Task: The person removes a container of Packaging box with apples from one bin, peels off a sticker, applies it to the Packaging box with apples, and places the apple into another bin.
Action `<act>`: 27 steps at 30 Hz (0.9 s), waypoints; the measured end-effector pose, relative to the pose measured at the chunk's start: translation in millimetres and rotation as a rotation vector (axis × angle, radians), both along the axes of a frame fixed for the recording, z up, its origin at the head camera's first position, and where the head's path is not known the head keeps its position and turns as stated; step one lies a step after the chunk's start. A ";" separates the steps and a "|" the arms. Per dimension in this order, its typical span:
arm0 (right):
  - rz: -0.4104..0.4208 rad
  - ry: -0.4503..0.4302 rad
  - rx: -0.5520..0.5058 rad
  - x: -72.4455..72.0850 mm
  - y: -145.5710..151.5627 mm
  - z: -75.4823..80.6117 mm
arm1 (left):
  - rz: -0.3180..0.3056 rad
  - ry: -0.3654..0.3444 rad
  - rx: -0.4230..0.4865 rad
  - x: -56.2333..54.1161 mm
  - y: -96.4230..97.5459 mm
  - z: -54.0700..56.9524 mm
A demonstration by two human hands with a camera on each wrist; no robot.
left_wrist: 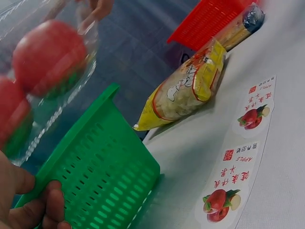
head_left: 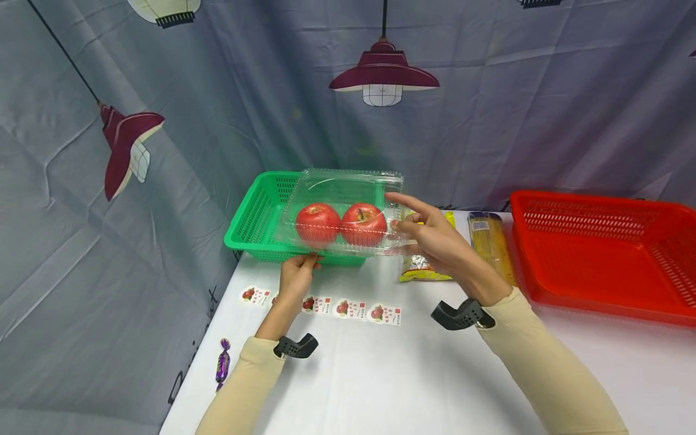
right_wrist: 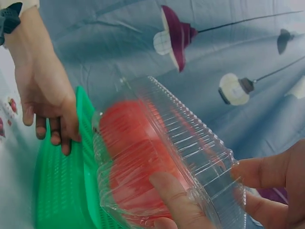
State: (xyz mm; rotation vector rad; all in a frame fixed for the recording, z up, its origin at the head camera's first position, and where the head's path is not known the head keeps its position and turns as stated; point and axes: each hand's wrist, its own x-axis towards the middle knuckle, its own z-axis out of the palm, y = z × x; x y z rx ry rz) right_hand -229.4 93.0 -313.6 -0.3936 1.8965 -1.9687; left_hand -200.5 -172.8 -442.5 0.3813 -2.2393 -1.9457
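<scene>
Two red apples (head_left: 318, 222) sit side by side in a clear plastic clamshell box (head_left: 399, 184), above the green basket (head_left: 251, 217). My right hand (head_left: 435, 238) holds the box by its right end, with the thumb on one side and fingers on the other in the right wrist view. My left hand (head_left: 296, 279) pinches the near rim of the green basket, the thumb and curled fingers around that edge in the left wrist view. Much of the basket's inside is seen only through the box.
Several apple stickers (head_left: 350, 309) lie in a row before the basket. A purple wrapped candy (head_left: 223, 364) is near the left edge. Right of the basket are a yellow snack bag (head_left: 421, 269), a long clear packet of yellowish food (head_left: 492, 244) and a red basket (head_left: 598, 260).
</scene>
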 end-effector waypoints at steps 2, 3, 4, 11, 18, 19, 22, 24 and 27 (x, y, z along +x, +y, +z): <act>-0.013 0.006 0.001 6.0 10.3 -0.6 | 0.004 0.000 -0.006 -0.1 0.7 0.2; -0.019 0.007 0.001 9.3 15.0 -1.0 | 0.008 -0.001 -0.011 -0.3 0.9 0.2; -0.024 0.006 0.003 12.6 19.5 -1.7 | 0.015 -0.001 -0.015 -0.5 1.1 0.2; -0.057 0.051 0.041 37.8 45.8 -8.8 | 0.068 -0.028 -0.032 0.0 3.0 -1.9; -0.017 0.060 -0.017 60.9 69.9 -18.2 | 0.068 0.001 -0.041 2.5 3.7 -1.6; -0.008 0.057 -0.021 63.9 73.7 -19.6 | 0.065 0.002 -0.037 2.5 3.8 -1.2; 0.011 0.077 -0.008 73.0 84.6 -23.9 | 0.047 -0.010 -0.029 2.1 3.8 -0.7; 0.010 0.093 0.013 78.9 91.3 -26.6 | 0.038 -0.012 -0.019 1.7 3.8 -0.1; 0.005 0.097 0.034 87.0 100.5 -30.0 | 0.029 -0.018 -0.014 1.7 3.2 0.9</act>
